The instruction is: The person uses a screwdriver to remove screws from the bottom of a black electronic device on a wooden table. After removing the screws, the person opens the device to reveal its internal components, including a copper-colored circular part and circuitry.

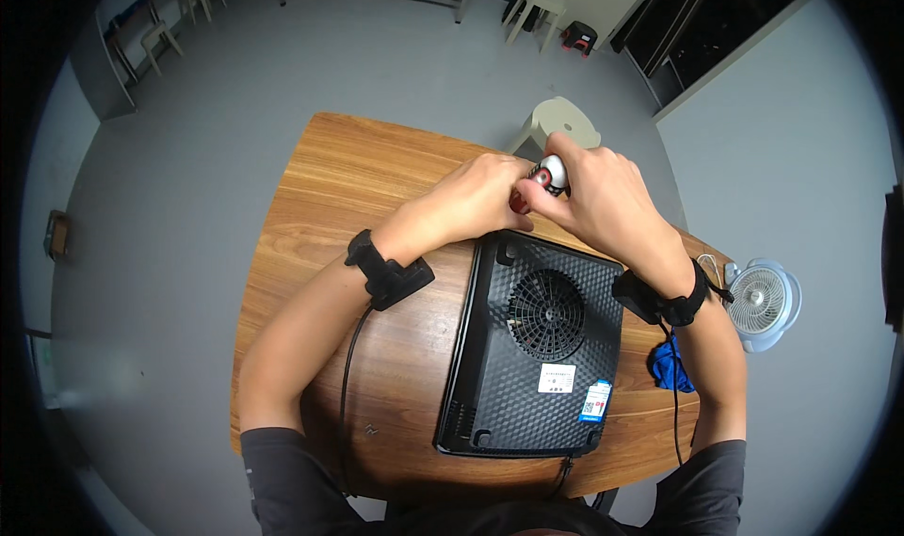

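A black induction cooker lies upside down on the wooden table, its round fan grille and stickers facing up. Beyond its far edge, my right hand is closed around a red, white and black handheld object with a rounded white end; its exact kind cannot be made out. My left hand is closed at the red lower part of the same object, close to the cooker's far left corner. Fingers cover much of the object, and its lower tip is hidden. Both wrists wear black straps with cables.
A few small metal pieces, perhaps screws, lie on the table at near left. Right of the cooker are a blue cloth and a small white-and-blue fan. A pale stool stands past the far edge.
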### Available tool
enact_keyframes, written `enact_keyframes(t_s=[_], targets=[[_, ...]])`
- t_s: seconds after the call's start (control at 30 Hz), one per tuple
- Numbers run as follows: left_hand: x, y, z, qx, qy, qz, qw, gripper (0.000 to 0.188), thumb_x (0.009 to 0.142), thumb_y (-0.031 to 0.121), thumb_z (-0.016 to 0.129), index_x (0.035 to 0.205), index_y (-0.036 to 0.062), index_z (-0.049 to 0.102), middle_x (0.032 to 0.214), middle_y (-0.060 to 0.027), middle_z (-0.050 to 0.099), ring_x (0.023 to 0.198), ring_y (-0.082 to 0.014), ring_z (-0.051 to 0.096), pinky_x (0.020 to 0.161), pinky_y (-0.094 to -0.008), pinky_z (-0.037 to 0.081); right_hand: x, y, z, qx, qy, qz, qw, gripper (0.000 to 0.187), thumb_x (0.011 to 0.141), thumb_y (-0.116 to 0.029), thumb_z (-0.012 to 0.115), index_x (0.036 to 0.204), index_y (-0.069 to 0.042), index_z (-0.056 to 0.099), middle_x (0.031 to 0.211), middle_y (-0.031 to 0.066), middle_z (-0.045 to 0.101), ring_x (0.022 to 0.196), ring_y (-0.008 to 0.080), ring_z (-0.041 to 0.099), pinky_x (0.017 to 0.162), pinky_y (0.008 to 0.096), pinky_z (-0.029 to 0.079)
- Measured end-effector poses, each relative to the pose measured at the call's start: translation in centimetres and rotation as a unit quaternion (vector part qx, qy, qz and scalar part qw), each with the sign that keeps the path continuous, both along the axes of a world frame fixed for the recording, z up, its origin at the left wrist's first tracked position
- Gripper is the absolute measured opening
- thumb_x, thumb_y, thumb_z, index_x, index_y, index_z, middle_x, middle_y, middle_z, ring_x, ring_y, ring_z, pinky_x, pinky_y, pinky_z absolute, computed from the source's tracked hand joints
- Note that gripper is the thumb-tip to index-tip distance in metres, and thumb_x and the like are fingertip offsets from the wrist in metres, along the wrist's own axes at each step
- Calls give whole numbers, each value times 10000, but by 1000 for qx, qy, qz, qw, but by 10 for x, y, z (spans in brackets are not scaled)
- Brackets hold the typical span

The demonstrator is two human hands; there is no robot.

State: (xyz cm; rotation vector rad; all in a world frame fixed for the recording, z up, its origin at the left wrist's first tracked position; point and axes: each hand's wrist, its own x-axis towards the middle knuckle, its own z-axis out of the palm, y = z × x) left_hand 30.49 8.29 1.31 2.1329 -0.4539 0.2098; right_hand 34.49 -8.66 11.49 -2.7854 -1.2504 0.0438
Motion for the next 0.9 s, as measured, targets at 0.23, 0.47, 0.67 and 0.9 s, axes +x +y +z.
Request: enact_keyframes(t_s=[0.23, 0.47, 0.67, 0.9], targets=[[-6, 2, 12, -26, 82, -15, 996, 314, 784, 170, 810, 968, -37, 662, 942, -211, 705, 905, -398, 692, 807, -465, 549, -5, -9, 6, 57, -11, 103, 993, 419, 864, -361, 736, 1042, -15, 582, 879, 203, 702, 791, 397, 696, 662, 486, 542], [0, -7, -2, -16, -39, 17, 999, 276, 758, 104, 821, 909, -49, 647, 902, -214, 677, 888, -409, 681, 811, -473, 548, 3, -8, -6, 81, 26, 62, 994, 477, 850, -398, 767, 1037, -4, 573, 893, 198, 685, 772, 400, 691, 649, 487, 536], [-2, 0, 12, 5, 17, -43, 999, 259, 804, 106, 757, 939, -50, 601, 952, -248, 683, 901, -417, 673, 799, -461, 537, -2, -12, -4, 110, -19, 95, 989, 397, 848, -317, 744, 1020, 1, 581, 858, 199, 694, 785, 409, 689, 672, 485, 541], [5, -6, 0, 0, -53, -1, 999, 276, 785, 150, 804, 852, -66, 644, 881, -250, 704, 853, -422, 695, 762, -463, 556, -2, -9, -5, 87, 4, 49, 995, 407, 863, -336, 751, 1018, -3, 576, 877, 182, 677, 828, 394, 692, 686, 488, 544]])
